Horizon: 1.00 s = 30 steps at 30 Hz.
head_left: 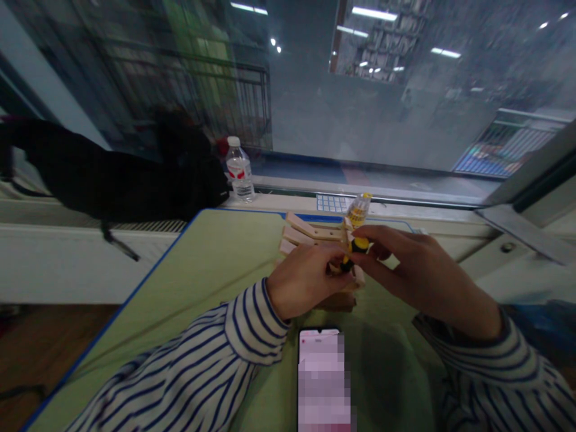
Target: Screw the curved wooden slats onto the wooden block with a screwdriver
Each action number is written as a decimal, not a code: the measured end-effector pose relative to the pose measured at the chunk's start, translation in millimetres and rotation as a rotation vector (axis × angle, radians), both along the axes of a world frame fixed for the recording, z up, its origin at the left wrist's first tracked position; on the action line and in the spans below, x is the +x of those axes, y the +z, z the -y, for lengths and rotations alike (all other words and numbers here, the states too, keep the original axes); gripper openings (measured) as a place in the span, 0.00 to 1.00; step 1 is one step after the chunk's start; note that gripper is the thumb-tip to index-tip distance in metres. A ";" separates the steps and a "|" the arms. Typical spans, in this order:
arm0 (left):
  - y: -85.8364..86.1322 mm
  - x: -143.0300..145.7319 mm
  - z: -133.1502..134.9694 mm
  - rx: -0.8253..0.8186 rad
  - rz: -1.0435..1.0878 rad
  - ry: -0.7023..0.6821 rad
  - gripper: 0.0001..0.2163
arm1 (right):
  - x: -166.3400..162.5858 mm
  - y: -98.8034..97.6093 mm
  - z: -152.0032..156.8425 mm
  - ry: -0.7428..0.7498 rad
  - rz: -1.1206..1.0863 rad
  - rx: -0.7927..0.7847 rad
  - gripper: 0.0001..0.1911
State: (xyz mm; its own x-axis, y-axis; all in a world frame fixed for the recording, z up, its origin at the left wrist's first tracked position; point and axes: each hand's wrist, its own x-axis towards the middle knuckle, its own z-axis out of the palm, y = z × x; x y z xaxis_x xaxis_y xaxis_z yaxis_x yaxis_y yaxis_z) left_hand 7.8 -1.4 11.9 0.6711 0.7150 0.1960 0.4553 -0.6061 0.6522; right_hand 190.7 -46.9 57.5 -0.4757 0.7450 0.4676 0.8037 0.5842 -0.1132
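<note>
A short yellow-and-black screwdriver point(360, 244) is tilted over a wooden assembly point(321, 233), its handle pinched by the fingers of my right hand point(416, 273). My left hand point(306, 279) is closed at the lower end of the screwdriver, thumb and forefinger round it, and rests against the wood. The assembly has several pale slats with small holes, standing on the table. My fingers hide the screwdriver's tip and part of the wood.
The green table point(189, 288) has a blue edge. A phone point(321, 378) lies in front of me. Behind the wood stands a small yellow-capped bottle point(359, 210). On the sill are a water bottle point(240, 171) and a black bag point(135, 180), below a large window.
</note>
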 end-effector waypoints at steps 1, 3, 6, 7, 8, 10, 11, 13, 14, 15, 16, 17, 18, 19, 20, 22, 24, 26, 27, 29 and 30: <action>-0.4 0.0 -0.3 -0.004 0.001 0.000 0.10 | 0.3 -0.2 -0.3 -0.001 -0.002 0.004 0.13; -2.0 0.1 -1.0 -0.011 0.006 0.002 0.10 | 1.0 -0.4 -0.8 0.003 -0.004 0.004 0.13; -4.5 0.3 -2.1 -0.025 0.015 0.003 0.09 | 1.9 -0.1 -0.6 0.015 -0.007 -0.010 0.14; -5.0 0.2 -2.3 -0.029 0.018 0.002 0.10 | 2.0 -0.1 -0.1 0.019 -0.008 -0.016 0.16; -5.4 0.2 -2.3 -0.030 0.022 0.000 0.10 | 2.1 0.0 0.4 0.023 -0.011 -0.022 0.17; -5.6 0.0 -2.2 -0.027 0.029 -0.006 0.10 | 1.8 0.0 1.4 0.037 -0.024 -0.033 0.21; -5.5 -0.1 -2.0 -0.022 0.031 -0.007 0.10 | 1.5 0.0 1.8 0.046 -0.032 -0.039 0.22; -5.0 -0.1 -1.6 -0.009 0.029 -0.007 0.09 | 0.8 0.2 2.1 0.069 -0.042 -0.056 0.21; -4.8 -0.1 -1.4 -0.004 0.028 -0.005 0.09 | 0.5 0.4 2.0 0.081 -0.044 -0.063 0.20; -4.5 -0.1 -1.2 -0.002 0.025 -0.002 0.08 | 0.3 0.6 1.8 0.089 -0.043 -0.070 0.19; -4.2 0.0 -1.1 -0.003 0.021 0.000 0.08 | 0.1 0.8 1.6 0.094 -0.041 -0.078 0.18; -3.8 0.0 -0.9 -0.006 0.017 0.003 0.08 | 0.2 1.0 1.4 0.094 -0.039 -0.083 0.17; -3.3 0.1 -0.8 -0.010 0.013 0.004 0.08 | 0.2 1.0 1.3 0.091 -0.038 -0.083 0.16; -2.7 0.2 -0.7 -0.012 0.007 0.005 0.08 | 0.4 1.1 1.2 0.086 -0.037 -0.082 0.16; -2.1 0.2 -0.6 -0.013 0.002 0.003 0.08 | 0.6 1.0 1.2 0.081 -0.036 -0.080 0.16; -0.8 0.3 -0.5 -0.013 -0.010 -0.003 0.08 | 0.8 0.8 1.4 0.078 -0.035 -0.073 0.15; 0.0 0.5 -0.4 -0.019 -0.023 -0.006 0.08 | 0.9 0.6 1.7 0.076 -0.033 -0.065 0.15; -0.1 0.7 -0.6 -0.022 -0.024 0.001 0.08 | 0.9 0.6 1.7 0.075 -0.026 -0.057 0.14; -0.3 0.8 -0.7 -0.022 -0.020 0.005 0.08 | 0.9 0.7 1.5 0.075 -0.021 -0.055 0.14; -1.0 0.9 -0.9 -0.015 -0.008 0.004 0.08 | 1.0 0.9 1.1 0.075 -0.018 -0.051 0.13; -1.2 0.9 -0.9 -0.012 -0.007 0.000 0.08 | 1.0 1.0 0.8 0.072 -0.018 -0.052 0.13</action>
State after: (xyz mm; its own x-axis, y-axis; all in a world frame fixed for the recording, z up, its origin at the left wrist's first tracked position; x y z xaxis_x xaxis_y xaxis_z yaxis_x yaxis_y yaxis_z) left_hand 8.7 -0.5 10.7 0.6721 0.7175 0.1830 0.4598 -0.5981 0.6563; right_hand 191.7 -47.7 58.5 -0.5210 0.7326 0.4380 0.7571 0.6336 -0.1592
